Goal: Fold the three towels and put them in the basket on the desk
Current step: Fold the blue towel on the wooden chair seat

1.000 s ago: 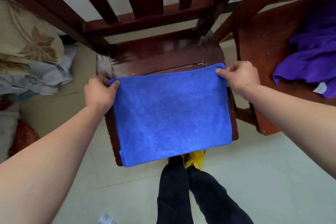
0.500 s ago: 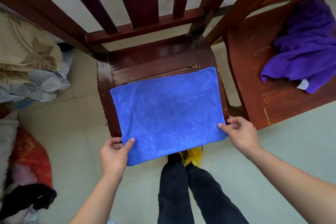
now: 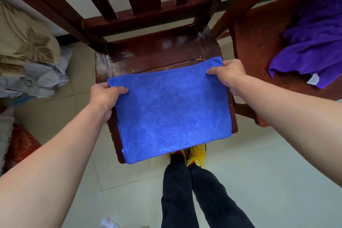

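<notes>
Chair seat (image 3: pixel 148 52), one blue towel (image 3: pixel 172 109), seemingly folded

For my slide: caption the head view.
Left hand and right hand pinch far corners of blue towel on chair.

Both bare forearms reached forward, converging. The left hand (image 3: pixel 105 96) pinched the far-left corner of the rectangular blue microfibre towel (image 3: pixel 172 109), thumb on top and fingers curled beneath, at the left edge of the dark red-brown wooden chair seat (image 3: pixel 157 50). The right hand (image 3: pixel 228 75) gripped the far-right corner the same way, at the seat's right edge.
</notes>
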Demonstrator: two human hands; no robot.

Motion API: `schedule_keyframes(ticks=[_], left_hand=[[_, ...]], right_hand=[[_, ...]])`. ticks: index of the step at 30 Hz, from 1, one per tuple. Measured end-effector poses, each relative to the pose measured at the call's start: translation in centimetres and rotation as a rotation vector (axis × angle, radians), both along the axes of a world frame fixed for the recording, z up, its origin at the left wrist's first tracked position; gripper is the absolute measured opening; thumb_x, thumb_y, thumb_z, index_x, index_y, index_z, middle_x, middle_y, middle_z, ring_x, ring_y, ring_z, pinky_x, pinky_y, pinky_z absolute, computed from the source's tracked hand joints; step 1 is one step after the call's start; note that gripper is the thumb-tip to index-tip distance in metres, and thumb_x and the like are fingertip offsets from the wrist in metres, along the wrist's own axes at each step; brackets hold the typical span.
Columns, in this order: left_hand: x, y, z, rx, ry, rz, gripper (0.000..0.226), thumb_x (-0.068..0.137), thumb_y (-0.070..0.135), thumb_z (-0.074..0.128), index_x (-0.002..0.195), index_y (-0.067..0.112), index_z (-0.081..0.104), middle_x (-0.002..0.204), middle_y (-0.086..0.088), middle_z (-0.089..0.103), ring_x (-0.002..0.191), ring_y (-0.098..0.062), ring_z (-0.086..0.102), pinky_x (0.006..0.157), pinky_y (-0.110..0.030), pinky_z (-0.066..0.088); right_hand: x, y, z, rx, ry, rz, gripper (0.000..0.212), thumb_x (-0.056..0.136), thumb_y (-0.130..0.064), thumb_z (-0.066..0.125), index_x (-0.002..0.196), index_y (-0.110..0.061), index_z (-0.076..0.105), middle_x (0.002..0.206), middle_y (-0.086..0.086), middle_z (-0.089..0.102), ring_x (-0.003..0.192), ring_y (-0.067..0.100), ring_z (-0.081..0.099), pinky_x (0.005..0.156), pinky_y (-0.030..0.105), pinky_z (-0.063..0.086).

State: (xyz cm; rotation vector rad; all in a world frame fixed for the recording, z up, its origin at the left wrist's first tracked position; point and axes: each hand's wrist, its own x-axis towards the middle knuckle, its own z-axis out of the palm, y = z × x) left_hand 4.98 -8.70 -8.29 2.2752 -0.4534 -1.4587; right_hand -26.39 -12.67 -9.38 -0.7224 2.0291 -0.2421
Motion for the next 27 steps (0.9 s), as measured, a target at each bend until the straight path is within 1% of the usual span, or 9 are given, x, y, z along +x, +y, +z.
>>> schedule_keyframes(ticks=[5, 8, 12, 15, 19, 21, 23, 25, 27], left_hand=[[1.8, -2.3, -0.3, -0.126, 0.042, 0.075, 0.018, 0.077, 0.003, 0.075, 0.079, 0.014, 0.062, 0.085, -0.001, 0.070, 0.070, -0.013, 0.069, 0.055, -0.024, 0.055], [2.6, -4.4, -1.1, -0.130, -0.015, 0.068, 0.025, 0.079, 0.002, 0.073, 0.075, 0.017, 0.053, 0.086, -0.002, 0.065, 0.076, -0.016, 0.067, 0.065, -0.031, 0.057], [3.0, -4.2, -2.0, -0.150, -0.229, 0.053, 0.028, 0.072, 0.012, 0.080, 0.080, 0.021, 0.054, 0.085, -0.004, 0.061, 0.080, -0.022, 0.062, 0.079, -0.038, 0.056], [1.7, 0.3, -1.1, -0.138, -0.343, -0.016, 0.031, 0.074, 0.019, 0.081, 0.089, 0.016, 0.054, 0.079, -0.001, 0.059, 0.076, -0.019, 0.057, 0.078, -0.035, 0.053], [0.3, 10.4, -0.5, 0.036, -0.331, -0.035, 0.024, 0.075, 0.019, 0.080, 0.082, 0.011, 0.058, 0.071, -0.006, 0.062, 0.069, -0.023, 0.058, 0.083, -0.045, 0.054], [-0.1, 15.0, -0.7, 0.128, -0.284, 0.024, 0.024, 0.075, 0.020, 0.080, 0.077, 0.010, 0.058, 0.067, -0.006, 0.063, 0.068, -0.027, 0.061, 0.081, -0.047, 0.054], [-0.7, 18.6, -0.6, 0.152, -0.242, 0.039, 0.022, 0.075, 0.022, 0.081, 0.075, 0.013, 0.060, 0.066, -0.006, 0.064, 0.070, -0.030, 0.064, 0.079, -0.044, 0.053], [-1.3, 20.4, -0.2, 0.137, -0.208, 0.016, 0.018, 0.075, 0.021, 0.080, 0.074, 0.017, 0.062, 0.068, -0.004, 0.063, 0.069, -0.029, 0.062, 0.072, -0.036, 0.049], [-1.5, 21.2, -0.4, 0.096, -0.201, -0.029, 0.018, 0.076, 0.018, 0.080, 0.071, 0.017, 0.063, 0.064, -0.001, 0.059, 0.059, -0.019, 0.055, 0.063, -0.029, 0.043]], right_hand=[[-0.7, -2.8, -0.1, -0.129, -0.054, -0.047, 0.010, 0.074, -0.019, 0.079, 0.077, -0.017, 0.069, 0.086, 0.001, 0.072, 0.079, 0.021, 0.071, 0.078, 0.041, 0.060], [-1.0, -5.1, -0.9, -0.160, 0.009, -0.022, 0.030, 0.068, -0.027, 0.082, 0.094, -0.017, 0.071, 0.095, 0.002, 0.072, 0.084, 0.022, 0.070, 0.080, 0.042, 0.059], [-0.4, -4.5, -0.6, -0.165, 0.189, 0.124, 0.039, 0.075, -0.034, 0.079, 0.109, -0.021, 0.064, 0.105, -0.002, 0.066, 0.095, 0.020, 0.064, 0.085, 0.038, 0.055], [-0.4, -0.2, 1.1, -0.182, 0.272, 0.179, 0.046, 0.080, -0.037, 0.073, 0.119, -0.019, 0.058, 0.101, -0.004, 0.060, 0.092, 0.017, 0.057, 0.082, 0.034, 0.049], [-2.4, 9.2, 1.6, -0.058, 0.331, -0.017, 0.023, 0.082, -0.029, 0.070, 0.101, -0.021, 0.059, 0.091, -0.005, 0.063, 0.090, 0.022, 0.061, 0.083, 0.034, 0.047], [-3.5, 13.8, 1.1, 0.034, 0.314, -0.167, 0.012, 0.082, -0.019, 0.068, 0.085, -0.020, 0.057, 0.088, 0.001, 0.065, 0.088, 0.027, 0.062, 0.082, 0.034, 0.047], [-3.9, 17.3, 0.5, 0.091, 0.220, -0.294, 0.016, 0.082, -0.009, 0.067, 0.076, -0.020, 0.056, 0.088, 0.008, 0.066, 0.085, 0.029, 0.062, 0.078, 0.034, 0.047], [-3.6, 19.2, 0.5, 0.124, 0.068, -0.351, 0.014, 0.084, -0.004, 0.066, 0.084, -0.016, 0.060, 0.084, 0.007, 0.065, 0.078, 0.023, 0.059, 0.074, 0.034, 0.044], [-3.1, 20.1, 0.4, 0.105, -0.023, -0.363, 0.016, 0.084, -0.004, 0.069, 0.094, -0.013, 0.060, 0.082, 0.003, 0.065, 0.071, 0.014, 0.057, 0.069, 0.032, 0.044]])
